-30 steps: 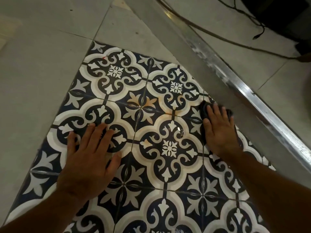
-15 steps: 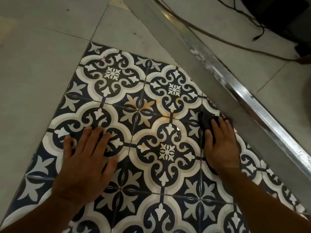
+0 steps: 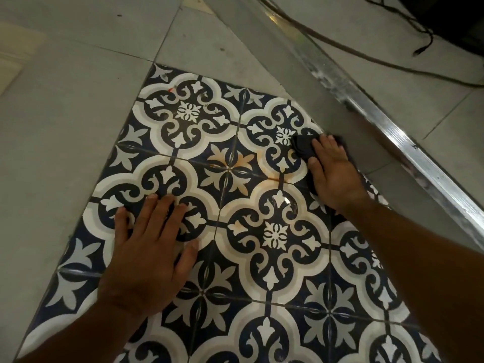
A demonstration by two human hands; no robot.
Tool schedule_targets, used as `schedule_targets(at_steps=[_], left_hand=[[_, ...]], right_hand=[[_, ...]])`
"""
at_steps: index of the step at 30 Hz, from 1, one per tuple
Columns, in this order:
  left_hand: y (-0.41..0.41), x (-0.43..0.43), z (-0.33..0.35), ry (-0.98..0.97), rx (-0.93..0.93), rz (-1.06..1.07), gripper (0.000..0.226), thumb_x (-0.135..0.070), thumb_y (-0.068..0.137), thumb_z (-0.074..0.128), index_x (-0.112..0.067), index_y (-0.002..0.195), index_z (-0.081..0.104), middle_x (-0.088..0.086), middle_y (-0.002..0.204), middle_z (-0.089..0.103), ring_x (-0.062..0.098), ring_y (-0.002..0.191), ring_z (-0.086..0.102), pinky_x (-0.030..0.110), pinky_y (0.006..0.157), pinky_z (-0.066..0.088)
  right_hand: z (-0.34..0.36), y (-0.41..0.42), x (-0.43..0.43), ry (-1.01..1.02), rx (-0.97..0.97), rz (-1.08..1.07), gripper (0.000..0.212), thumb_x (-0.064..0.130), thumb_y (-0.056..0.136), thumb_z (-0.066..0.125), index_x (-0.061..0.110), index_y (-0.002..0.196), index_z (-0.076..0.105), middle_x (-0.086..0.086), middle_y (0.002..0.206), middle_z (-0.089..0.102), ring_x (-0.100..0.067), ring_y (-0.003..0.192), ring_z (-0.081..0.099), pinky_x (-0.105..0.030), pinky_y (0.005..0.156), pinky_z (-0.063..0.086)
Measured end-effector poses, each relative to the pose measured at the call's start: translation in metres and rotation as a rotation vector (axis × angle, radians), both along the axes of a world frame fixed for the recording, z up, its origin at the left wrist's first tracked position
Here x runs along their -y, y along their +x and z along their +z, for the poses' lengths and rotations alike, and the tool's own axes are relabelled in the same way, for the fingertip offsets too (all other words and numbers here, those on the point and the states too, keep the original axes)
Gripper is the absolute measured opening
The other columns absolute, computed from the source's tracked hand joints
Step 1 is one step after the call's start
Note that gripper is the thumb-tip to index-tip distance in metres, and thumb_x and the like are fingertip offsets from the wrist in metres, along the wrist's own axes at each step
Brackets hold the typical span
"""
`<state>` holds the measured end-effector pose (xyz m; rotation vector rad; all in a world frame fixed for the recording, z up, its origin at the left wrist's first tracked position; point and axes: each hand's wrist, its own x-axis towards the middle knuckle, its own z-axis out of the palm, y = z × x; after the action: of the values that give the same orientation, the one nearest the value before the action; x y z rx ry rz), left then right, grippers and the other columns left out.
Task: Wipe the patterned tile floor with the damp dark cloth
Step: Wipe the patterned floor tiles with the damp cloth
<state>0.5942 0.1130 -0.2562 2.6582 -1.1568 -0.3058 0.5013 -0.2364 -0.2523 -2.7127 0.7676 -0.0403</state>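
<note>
The patterned tile floor (image 3: 275, 179) fills the view, bordered on its right by a metal threshold strip (image 3: 392, 119). The left hand (image 3: 146, 247) rests flat on the tiles, fingers spread, well apart from the strip. The right hand (image 3: 335, 171), fingers together, presses the dark cloth (image 3: 301, 146) onto the tiles near the strip.

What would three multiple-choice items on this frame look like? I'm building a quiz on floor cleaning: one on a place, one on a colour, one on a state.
1. Where is the dark cloth?
A. under the right hand
B. under the left hand
C. on the metal strip

2. What colour are the stains on the patterned tile floor?
A. green
B. orange
C. purple

3. How is the left hand?
A. clenched
B. lifted off the floor
C. flat, fingers spread

Key: 1 A, the cloth shows beneath that hand; 2 B, rusty orange marks at mid-pattern; 3 C, the palm lies on the tiles.
</note>
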Motion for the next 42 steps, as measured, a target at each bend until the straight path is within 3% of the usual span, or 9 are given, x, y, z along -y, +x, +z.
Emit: schedule_targets(at_steps=[5, 16, 20, 26, 33, 38, 42], left_hand=[[0.000, -0.001, -0.002, 0.005, 0.003, 0.002, 0.064, -0.054, 0.092, 0.031, -0.016, 0.142, 0.038, 0.012, 0.153, 0.033, 0.027, 0.145, 0.016, 0.063, 0.113, 0.011], [0.000, 0.000, 0.001, 0.030, -0.010, 0.001, 0.065, -0.054, 0.092, 0.030, -0.014, 0.143, 0.038, 0.012, 0.153, 0.033, 0.028, 0.145, 0.016, 0.064, 0.112, 0.013], [0.001, 0.001, 0.003, 0.039, -0.016, 0.001, 0.064, -0.053, 0.093, 0.029, -0.014, 0.142, 0.040, 0.012, 0.152, 0.035, 0.029, 0.145, 0.018, 0.064, 0.111, 0.013], [0.002, 0.000, -0.001, 0.025, -0.007, -0.008, 0.064, -0.055, 0.095, 0.024, -0.015, 0.142, 0.040, 0.012, 0.152, 0.035, 0.031, 0.144, 0.021, 0.066, 0.109, 0.017], [0.003, -0.002, -0.005, 0.009, -0.001, -0.019, 0.062, -0.054, 0.095, 0.026, -0.014, 0.141, 0.041, 0.014, 0.151, 0.035, 0.031, 0.144, 0.020, 0.066, 0.110, 0.015], [0.003, -0.001, -0.004, -0.013, 0.004, -0.033, 0.063, -0.052, 0.094, 0.031, -0.012, 0.142, 0.040, 0.014, 0.151, 0.036, 0.033, 0.143, 0.023, 0.069, 0.108, 0.019], [0.003, -0.002, -0.002, -0.011, 0.005, -0.030, 0.061, -0.050, 0.094, 0.032, -0.012, 0.141, 0.041, 0.014, 0.151, 0.035, 0.032, 0.144, 0.022, 0.069, 0.108, 0.020]], right_hand=[[0.000, 0.030, 0.007, -0.007, 0.007, 0.063, 0.050, 0.030, 0.106, 0.034, 0.010, 0.151, 0.027, -0.009, 0.162, 0.016, -0.021, 0.149, 0.007, -0.031, 0.116, -0.001], [-0.004, 0.025, 0.001, -0.009, -0.073, 0.310, 0.059, 0.048, 0.100, 0.019, 0.021, 0.152, 0.021, 0.001, 0.162, 0.011, -0.010, 0.147, -0.003, -0.034, 0.119, -0.005], [-0.006, 0.015, 0.009, -0.052, -0.086, 0.257, 0.058, 0.056, 0.098, 0.014, 0.033, 0.151, 0.019, 0.009, 0.160, 0.010, -0.015, 0.148, -0.003, -0.040, 0.118, -0.008], [-0.011, 0.087, 0.001, -0.087, -0.130, 0.098, 0.056, 0.048, 0.102, 0.015, 0.028, 0.154, 0.015, 0.001, 0.164, 0.006, -0.025, 0.149, -0.004, -0.050, 0.118, -0.004], [-0.007, 0.085, 0.000, -0.082, -0.124, 0.316, 0.059, 0.052, 0.099, 0.014, 0.030, 0.154, 0.017, 0.002, 0.163, 0.008, -0.023, 0.149, -0.004, -0.047, 0.119, -0.005], [-0.014, 0.116, -0.008, -0.119, -0.134, 0.081, 0.056, 0.049, 0.101, 0.014, 0.030, 0.154, 0.014, 0.001, 0.164, 0.006, -0.026, 0.149, -0.004, -0.050, 0.118, -0.005], [-0.015, 0.137, -0.057, -0.104, -0.115, 0.234, 0.058, 0.054, 0.099, 0.010, 0.032, 0.153, 0.012, 0.002, 0.164, 0.004, -0.025, 0.148, -0.007, -0.048, 0.115, -0.008]])
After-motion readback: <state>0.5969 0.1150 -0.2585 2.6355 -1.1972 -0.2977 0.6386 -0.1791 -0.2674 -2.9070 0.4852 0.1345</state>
